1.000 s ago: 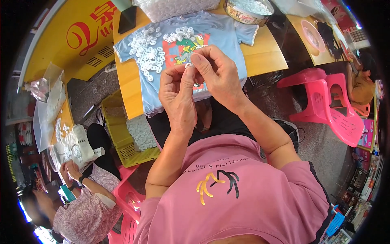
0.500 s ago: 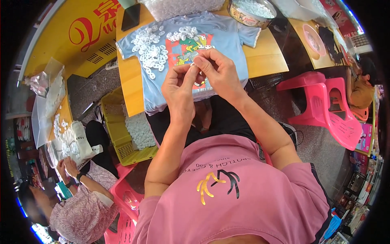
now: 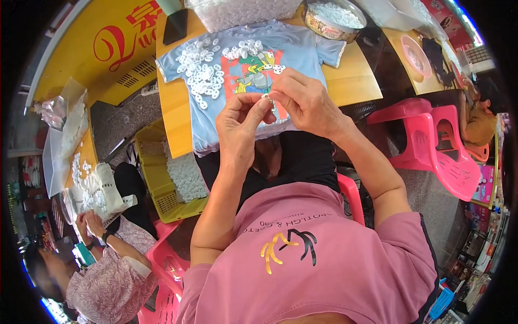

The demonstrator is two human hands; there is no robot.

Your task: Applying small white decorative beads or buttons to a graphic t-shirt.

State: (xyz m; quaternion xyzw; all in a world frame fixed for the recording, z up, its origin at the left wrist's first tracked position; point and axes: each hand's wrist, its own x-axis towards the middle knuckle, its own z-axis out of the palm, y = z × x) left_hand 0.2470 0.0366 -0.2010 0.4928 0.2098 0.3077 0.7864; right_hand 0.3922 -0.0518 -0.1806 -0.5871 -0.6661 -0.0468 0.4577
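Observation:
A light-blue T-shirt [image 3: 205, 127] with a printed dinosaur picture lies spread over the wooden table. Heaped on its left part are many small white oval pieces [image 3: 200, 78] with dark holes, and a smaller cluster [image 3: 245, 48] sits at the top of the print. Over the shirt's lower part my left hand [image 3: 240, 121] pinches a small white piece [image 3: 265, 96] between thumb and forefinger. My right hand [image 3: 307, 102] meets it there, fingertips pressed together; what they grip is too small to make out.
Behind the shirt stand a clear tub [image 3: 243, 13] of white pieces and a round tin [image 3: 329, 27] of white bits. A phone [image 3: 175, 27] lies at the far left. Left are a yellow crate [image 3: 162, 208] and a seated person [image 3: 108, 270]; right, pink plastic chairs [image 3: 421, 140].
My right hand has moved slightly right, its elbow outward, and its fingers have curled in. My left fingertips have turned, bringing the small white piece into clearer view.

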